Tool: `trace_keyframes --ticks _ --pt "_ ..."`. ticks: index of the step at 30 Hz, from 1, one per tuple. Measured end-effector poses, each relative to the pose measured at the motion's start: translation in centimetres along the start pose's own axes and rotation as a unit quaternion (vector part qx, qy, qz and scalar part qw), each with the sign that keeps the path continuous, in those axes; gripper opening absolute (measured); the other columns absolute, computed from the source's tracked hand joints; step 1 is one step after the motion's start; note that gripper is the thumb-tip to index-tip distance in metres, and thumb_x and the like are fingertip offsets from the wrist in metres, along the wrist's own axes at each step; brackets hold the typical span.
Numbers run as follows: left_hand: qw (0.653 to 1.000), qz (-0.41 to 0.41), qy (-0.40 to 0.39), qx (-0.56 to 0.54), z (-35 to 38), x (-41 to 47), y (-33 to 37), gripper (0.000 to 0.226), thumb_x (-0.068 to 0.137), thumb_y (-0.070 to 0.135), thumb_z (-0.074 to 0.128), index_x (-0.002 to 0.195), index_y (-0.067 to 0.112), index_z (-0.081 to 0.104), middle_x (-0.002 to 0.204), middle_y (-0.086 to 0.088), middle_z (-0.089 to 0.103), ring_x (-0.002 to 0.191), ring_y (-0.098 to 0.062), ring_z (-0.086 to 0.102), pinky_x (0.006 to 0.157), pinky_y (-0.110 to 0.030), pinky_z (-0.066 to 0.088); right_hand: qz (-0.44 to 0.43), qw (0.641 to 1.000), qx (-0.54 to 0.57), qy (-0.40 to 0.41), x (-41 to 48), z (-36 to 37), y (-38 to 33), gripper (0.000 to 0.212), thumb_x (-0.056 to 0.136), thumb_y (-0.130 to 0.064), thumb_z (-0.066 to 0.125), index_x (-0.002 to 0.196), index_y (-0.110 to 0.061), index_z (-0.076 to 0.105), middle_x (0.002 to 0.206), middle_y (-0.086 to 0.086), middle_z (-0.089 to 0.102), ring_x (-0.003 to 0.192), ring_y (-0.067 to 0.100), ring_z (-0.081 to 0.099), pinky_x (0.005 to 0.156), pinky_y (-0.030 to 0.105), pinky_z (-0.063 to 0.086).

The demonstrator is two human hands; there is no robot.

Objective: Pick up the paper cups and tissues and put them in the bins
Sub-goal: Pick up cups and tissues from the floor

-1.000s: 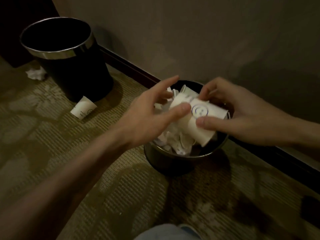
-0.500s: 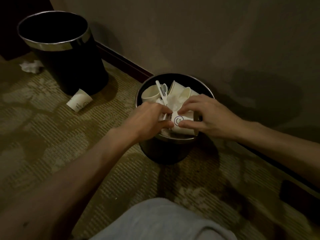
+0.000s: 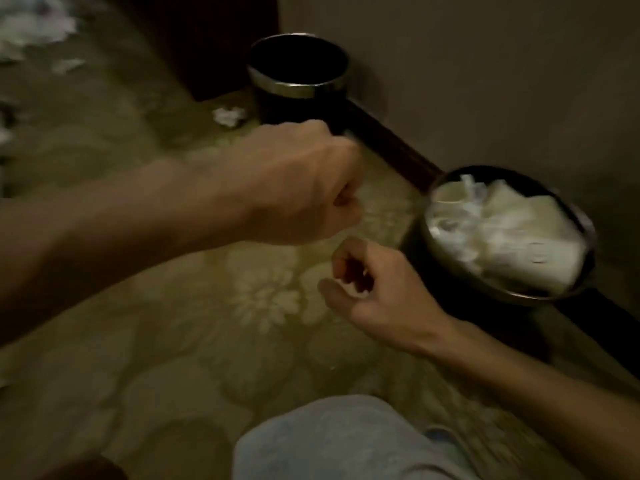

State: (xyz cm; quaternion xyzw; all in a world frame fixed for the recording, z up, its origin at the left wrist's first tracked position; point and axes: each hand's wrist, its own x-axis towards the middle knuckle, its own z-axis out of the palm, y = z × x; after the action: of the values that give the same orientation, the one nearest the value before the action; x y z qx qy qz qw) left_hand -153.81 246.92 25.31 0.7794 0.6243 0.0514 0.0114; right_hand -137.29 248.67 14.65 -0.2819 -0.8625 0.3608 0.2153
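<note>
**Both grips out of the full bin, view swung left**

Both grips have left the bin at the right of the frame [image 3: 519, 299], where half a second ago they pressed a cup down. That load stays behind: paper cups and tissues [image 3: 502, 233] heaped up to its rim. My left grip [image 3: 304, 188] now hangs mid-frame, just below the empty bin [image 3: 298, 90] at upper centre, fingers curled under. Motion blur keeps me from telling whether it holds anything. It also covers the spot where a loose cup lay beside that bin. My right grip [image 3: 374, 289] hovers over the carpet [image 3: 266, 299] just left of the full bin, fingers loosely curled. A pale fleck shows at the fingertips, and I cannot tell scrap from carpet pattern.

I judge one drop-off done and the next pick-up starting. A crumpled tissue [image 3: 228, 116] waits on the floor left of the empty bin, and more white litter [image 3: 31, 32] blurs the upper left corner.
</note>
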Motion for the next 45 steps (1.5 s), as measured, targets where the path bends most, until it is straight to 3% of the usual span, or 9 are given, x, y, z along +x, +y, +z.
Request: trace_keyframes --ticks 5,11,14,18,24,32,35,39,45 --pt "0.977 -0.119 -0.14 0.108 2.2 -18.9 -7.3 0.025 0.087 0.05 0.039 0.074 0.03 0.048 0.07 0.008 0.054 0.059 -0.011 0.051 0.045 -0.025 0.032 -0.068 0.974 0.057 -0.208 2.4 15.8 -5.5 0.021 0.086 -0.035 0.068 0.103 -0.029 0.058 0.09 -0.014 0.055 0.077 0.007 0.055 0.061 0.018 0.047" --pt "0.903 -0.354 -0.241 0.024 10.4 -40.3 -9.5 0.026 0.092 0.06 0.042 0.091 0.035 0.05 0.096 0.008 0.064 0.082 -0.016 0.06 0.058 -0.028 0.039 -0.142 0.884 -0.021 -0.445 2.4 30.4 -10.1 0.027 0.092 -0.027 0.062 0.119 -0.027 0.06 0.103 -0.01 0.06 0.085 0.004 0.058 0.072 0.02 0.05" --pt "0.853 -0.461 -0.241 -0.055 15.1 -47.9 -8.4 0.045 0.091 0.065 0.045 0.123 0.034 0.051 0.121 0.005 0.057 0.11 -0.019 0.058 0.075 -0.032 0.048 -0.169 0.827 -0.078 -0.53 2.2 35.3 -11.7 0.034 0.093 -0.027 0.063 0.126 -0.026 0.058 0.112 -0.007 0.061 0.089 0.004 0.059 0.072 0.01 0.045" --pt "0.804 -0.56 -0.168 -0.104 20.5 -53.1 -7.6 0.083 0.078 0.078 0.049 0.146 0.032 0.033 0.141 -0.004 0.039 0.128 -0.027 0.041 0.098 -0.043 0.046 -0.138 0.767 -0.132 -0.612 1.9 40.8 -13.7 0.045 0.094 -0.036 0.062 0.137 -0.033 0.05 0.125 -0.006 0.061 0.105 0.009 0.06 0.092 0.031 0.052" --pt "0.706 -0.661 -0.065 -0.248 26.4 -55.3 -8.9 0.087 0.081 0.067 0.06 0.153 0.035 0.023 0.148 -0.013 0.036 0.133 -0.036 0.039 0.108 -0.044 0.036 -0.066 0.78 -0.141 -0.606 0.5 47.7 -15.1 0.056 0.093 -0.035 0.064 0.142 -0.019 0.044 0.127 0.003 0.061 0.108 0.018 0.06 0.088 0.027 0.047" --pt "0.616 -0.7 0.052 -0.358 28.2 -55.7 -10.7 0.094 0.068 0.048 0.085 0.146 0.023 0.038 0.135 -0.003 0.047 0.119 -0.018 0.05 0.087 -0.025 0.039 -0.032 0.78 -0.196 -0.594 1.0 49.7 -16.5 0.045 0.09 -0.037 0.068 0.127 -0.015 0.056 0.117 0.005 0.062 0.103 0.019 0.06 0.089 0.035 0.053" --pt "0.535 -0.695 0.099 -0.47 27.3 -55.7 -11.7 0.064 0.067 0.036 0.089 0.122 0.019 0.061 0.109 0.006 0.062 0.089 -0.004 0.06 0.063 -0.012 0.047 -0.024 0.754 -0.2 -0.626 1.6 48.9 -17.3 0.038 0.089 -0.037 0.068 0.12 -0.014 0.061 0.108 0.004 0.064 0.097 0.017 0.062 0.088 0.037 0.055" --pt "0.443 -0.646 0.211 -0.584 25.1 -54.9 -13.3 0.031 0.071 0.024 0.086 0.097 0.025 0.069 0.086 0.008 0.074 0.077 -0.004 0.07 0.059 -0.018 0.054 0.001 0.767 -0.177 -0.617 4.2 47.6 -18.7 0.036 0.088 -0.037 0.069 0.117 -0.02 0.054 0.099 -0.005 0.059 0.09 0.011 0.059 0.076 0.027 0.052" --pt "0.428 -0.653 0.255 -0.57 23.4 -52.5 -18.6 0.012 0.08 0.025 0.079 0.089 0.028 0.072 0.079 0.01 0.074 0.074 -0.005 0.071 0.06 -0.02 0.055 -0.131 0.776 -0.245 -0.567 11.5 45.3 -19.2 0.052 0.088 -0.042 0.067 0.134 -0.031 0.045 0.133 -0.001 0.052 0.116 0.015 0.052 0.092 0.032 0.047"
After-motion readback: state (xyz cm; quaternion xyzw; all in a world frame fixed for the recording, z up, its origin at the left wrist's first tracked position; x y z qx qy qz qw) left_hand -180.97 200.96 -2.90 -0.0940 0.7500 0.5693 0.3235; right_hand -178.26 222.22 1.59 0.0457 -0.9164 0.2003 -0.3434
